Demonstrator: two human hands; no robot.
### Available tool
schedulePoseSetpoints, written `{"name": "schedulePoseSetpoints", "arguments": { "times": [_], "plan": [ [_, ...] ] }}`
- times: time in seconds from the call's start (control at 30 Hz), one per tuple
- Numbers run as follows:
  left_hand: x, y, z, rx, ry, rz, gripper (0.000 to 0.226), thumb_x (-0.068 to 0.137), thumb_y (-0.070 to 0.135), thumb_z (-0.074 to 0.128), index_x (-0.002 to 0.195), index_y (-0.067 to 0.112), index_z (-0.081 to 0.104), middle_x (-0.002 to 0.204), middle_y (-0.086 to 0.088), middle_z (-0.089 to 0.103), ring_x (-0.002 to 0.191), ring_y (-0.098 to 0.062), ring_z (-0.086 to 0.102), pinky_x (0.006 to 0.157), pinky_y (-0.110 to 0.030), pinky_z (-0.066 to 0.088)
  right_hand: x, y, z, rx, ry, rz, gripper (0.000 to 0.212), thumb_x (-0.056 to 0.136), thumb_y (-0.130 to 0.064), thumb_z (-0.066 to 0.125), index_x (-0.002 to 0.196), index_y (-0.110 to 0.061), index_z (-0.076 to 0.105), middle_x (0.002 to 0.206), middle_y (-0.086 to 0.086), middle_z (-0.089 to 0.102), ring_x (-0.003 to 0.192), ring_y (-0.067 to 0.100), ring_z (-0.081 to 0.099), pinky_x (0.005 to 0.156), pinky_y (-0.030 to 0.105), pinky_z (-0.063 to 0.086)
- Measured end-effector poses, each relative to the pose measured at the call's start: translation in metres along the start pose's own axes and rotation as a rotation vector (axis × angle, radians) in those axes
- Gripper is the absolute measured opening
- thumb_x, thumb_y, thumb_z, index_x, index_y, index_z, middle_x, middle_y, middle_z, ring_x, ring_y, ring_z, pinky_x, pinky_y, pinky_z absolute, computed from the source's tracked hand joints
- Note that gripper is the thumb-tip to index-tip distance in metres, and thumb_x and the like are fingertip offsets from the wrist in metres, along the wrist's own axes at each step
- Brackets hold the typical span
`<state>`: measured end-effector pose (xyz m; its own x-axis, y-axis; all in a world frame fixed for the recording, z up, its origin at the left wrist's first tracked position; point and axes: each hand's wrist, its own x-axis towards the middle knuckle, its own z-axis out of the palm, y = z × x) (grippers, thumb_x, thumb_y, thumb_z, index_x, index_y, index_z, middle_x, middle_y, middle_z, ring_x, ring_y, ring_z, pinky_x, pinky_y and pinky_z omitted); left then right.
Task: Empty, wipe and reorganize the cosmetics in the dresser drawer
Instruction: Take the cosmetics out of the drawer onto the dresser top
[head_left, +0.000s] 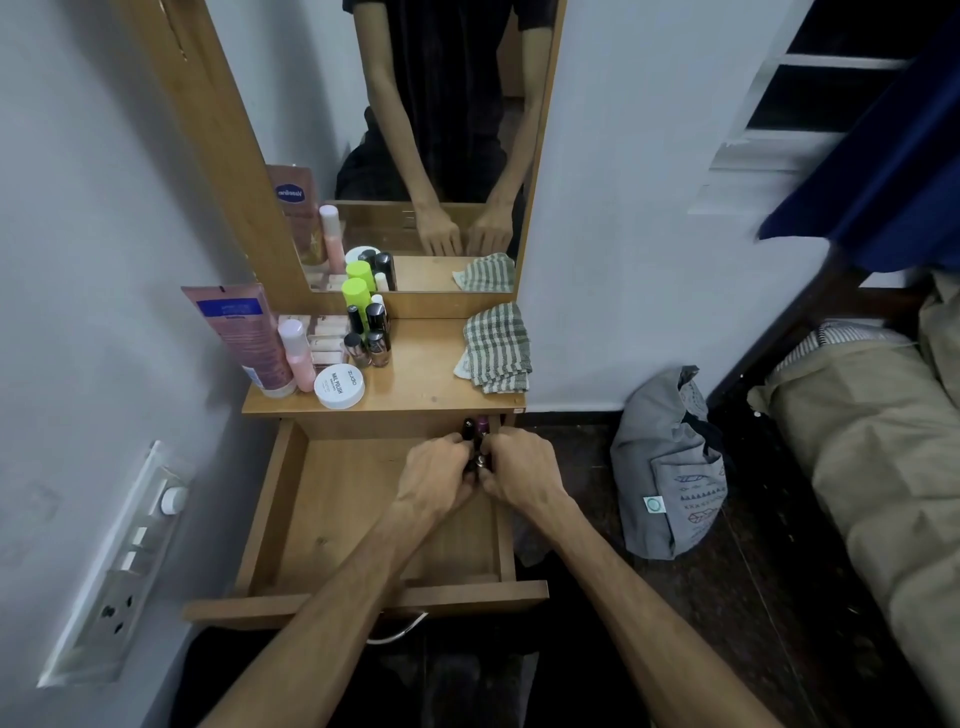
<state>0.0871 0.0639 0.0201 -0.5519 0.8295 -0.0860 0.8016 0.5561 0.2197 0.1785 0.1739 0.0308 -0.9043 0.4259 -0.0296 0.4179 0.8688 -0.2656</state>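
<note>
Head view: small dark bottles (475, 434) upright in open wooden drawer's (322, 525) far-right corner.

We list: grey bag (670, 467) on dark floor at four o'clock; wall switchboard (119, 561) at eight; blue curtain (878, 150) at two.

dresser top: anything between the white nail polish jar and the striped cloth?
Head view: nothing. Bare wood runs from the white jar to the striped cloth.

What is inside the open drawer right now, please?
At the drawer's back right corner, a few small dark bottles show between the left hand and right hand. Anything beneath the hands is hidden.
</note>
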Motion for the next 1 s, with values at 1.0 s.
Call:
{"name": "schedulePoseSetpoints", "arguments": {
  "times": [1.0],
  "plan": [
    [-0.007,-0.085,-0.107,-0.029,0.267,0.001,0.021,0.08,0.032,0.068,0.097,0.02,0.069,0.083,0.001,0.069,0.076,-0.02,0.061,0.067,-0.03,0.048,0.042,-0.066,-0.06,0.166,0.165,-0.067,0.024,0.071,-0.04,0.074,0.087,-0.022,0.075,0.08,-0.008,0.072,0.077,0.015,0.066,0.069,0.033,0.056]
  ]
}}
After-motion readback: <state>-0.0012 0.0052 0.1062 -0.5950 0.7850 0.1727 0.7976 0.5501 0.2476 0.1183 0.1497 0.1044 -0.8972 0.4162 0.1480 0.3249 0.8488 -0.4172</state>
